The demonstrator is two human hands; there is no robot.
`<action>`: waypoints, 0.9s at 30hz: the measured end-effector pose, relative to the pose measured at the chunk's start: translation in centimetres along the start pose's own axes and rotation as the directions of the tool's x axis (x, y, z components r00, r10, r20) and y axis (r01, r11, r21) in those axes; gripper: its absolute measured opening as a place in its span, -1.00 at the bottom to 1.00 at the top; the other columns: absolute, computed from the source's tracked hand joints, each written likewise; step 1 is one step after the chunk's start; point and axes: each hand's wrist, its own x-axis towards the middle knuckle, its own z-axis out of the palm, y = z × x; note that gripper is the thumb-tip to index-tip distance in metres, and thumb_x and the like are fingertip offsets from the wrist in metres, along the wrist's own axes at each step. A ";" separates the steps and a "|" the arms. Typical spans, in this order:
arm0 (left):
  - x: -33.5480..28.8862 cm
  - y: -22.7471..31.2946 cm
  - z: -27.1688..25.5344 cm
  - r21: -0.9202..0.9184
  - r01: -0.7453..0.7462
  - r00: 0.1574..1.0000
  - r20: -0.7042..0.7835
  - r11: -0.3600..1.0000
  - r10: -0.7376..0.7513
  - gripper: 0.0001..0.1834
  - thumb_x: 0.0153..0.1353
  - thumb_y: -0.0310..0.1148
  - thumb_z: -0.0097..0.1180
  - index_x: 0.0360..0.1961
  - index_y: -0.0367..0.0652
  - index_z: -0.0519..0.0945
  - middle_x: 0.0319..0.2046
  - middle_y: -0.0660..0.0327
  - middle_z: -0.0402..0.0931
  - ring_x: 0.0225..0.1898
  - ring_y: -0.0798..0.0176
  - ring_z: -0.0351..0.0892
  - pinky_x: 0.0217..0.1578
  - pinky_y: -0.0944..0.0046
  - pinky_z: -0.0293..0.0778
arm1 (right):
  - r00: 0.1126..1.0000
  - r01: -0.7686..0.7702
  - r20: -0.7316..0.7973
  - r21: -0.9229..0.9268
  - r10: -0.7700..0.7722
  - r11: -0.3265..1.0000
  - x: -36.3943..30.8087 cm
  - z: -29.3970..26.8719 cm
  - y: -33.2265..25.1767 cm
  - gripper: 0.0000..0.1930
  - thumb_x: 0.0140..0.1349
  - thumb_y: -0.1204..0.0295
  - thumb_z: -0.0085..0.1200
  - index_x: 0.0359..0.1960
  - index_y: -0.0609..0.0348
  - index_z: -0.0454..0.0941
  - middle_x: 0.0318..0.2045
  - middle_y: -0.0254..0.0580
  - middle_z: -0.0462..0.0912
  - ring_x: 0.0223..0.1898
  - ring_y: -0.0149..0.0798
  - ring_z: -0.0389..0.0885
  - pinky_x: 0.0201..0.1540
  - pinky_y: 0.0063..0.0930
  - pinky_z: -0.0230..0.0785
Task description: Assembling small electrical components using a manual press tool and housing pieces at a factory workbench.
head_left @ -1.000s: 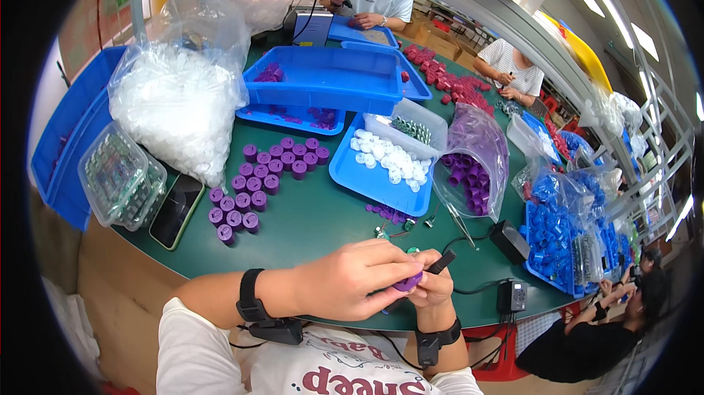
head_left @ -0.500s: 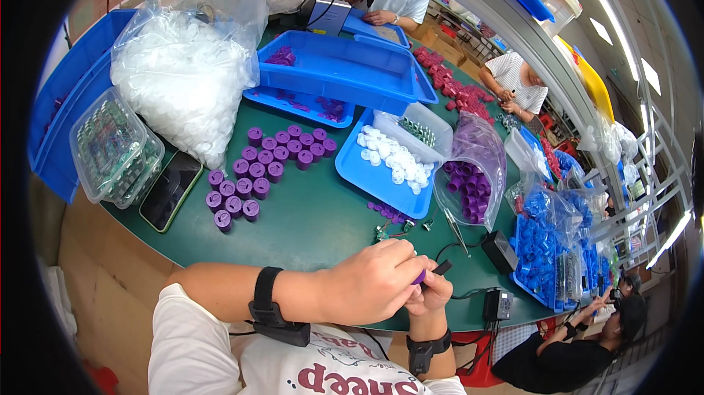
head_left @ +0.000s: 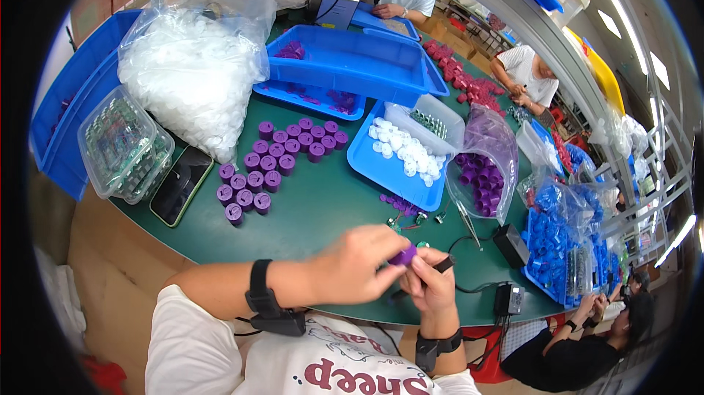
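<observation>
My left hand [head_left: 352,267] reaches in from the left, slightly blurred, with thumb and fingers closed round a purple round cap [head_left: 403,255]. Close against it, my right hand [head_left: 431,283] is closed on a black stick-like piece [head_left: 444,264], its thumb near the cap; most of that piece is hidden. Just beyond the hands lie small green circuit boards [head_left: 394,225] with wires and some small purple parts [head_left: 400,203]. Rows of similar purple caps [head_left: 276,150] stand on the green table [head_left: 308,208] to the left.
A blue tray [head_left: 359,164] holds white round pieces and a clear box. Beside it are a bag of purple cups [head_left: 484,175], tweezers [head_left: 469,225] and a black adapter [head_left: 511,246]. Left stand a phone [head_left: 182,186], a box of boards [head_left: 121,142] and a large white-filled bag [head_left: 187,80]. Co-workers sit around.
The purple cap shows more fully now, and my left fingers have lifted and opened slightly around it. The whole view has shifted a little, moving table things rightward.
</observation>
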 end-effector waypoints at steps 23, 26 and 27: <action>-4.6 -7.2 -0.9 0.300 0.299 0.940 0.074 0.906 -0.334 -0.71 -0.25 -0.44 0.38 -0.42 -0.12 0.57 -0.40 0.18 0.47 -0.28 0.07 0.38 -0.16 0.17 0.31 | 0.948 0.246 0.219 -0.048 -0.230 0.968 8.5 2.8 3.5 -0.38 0.28 -0.02 -0.40 -0.82 0.17 0.12 -0.81 -0.29 0.19 -0.71 -0.40 0.10 -0.61 -0.52 -0.03; -4.6 -7.1 -1.0 0.285 0.299 0.937 0.095 0.911 -0.338 -0.73 -0.25 -0.43 0.38 -0.44 -0.11 0.58 -0.41 0.19 0.47 -0.29 0.08 0.38 -0.17 0.17 0.30 | 0.957 0.218 0.210 -0.062 -0.201 0.974 8.5 3.0 3.6 -0.42 0.27 0.05 -0.34 -0.83 0.18 0.13 -0.82 -0.30 0.17 -0.73 -0.39 0.09 -0.63 -0.52 -0.05; -4.6 -7.1 -1.1 0.265 0.301 0.938 0.089 0.916 -0.334 -0.74 -0.25 -0.43 0.38 -0.46 -0.11 0.58 -0.42 0.19 0.47 -0.29 0.08 0.38 -0.18 0.17 0.30 | 0.956 0.218 0.222 -0.089 -0.195 0.972 8.5 3.1 3.6 -0.43 0.26 0.06 -0.33 -0.83 0.18 0.13 -0.82 -0.30 0.17 -0.73 -0.39 0.09 -0.63 -0.52 -0.06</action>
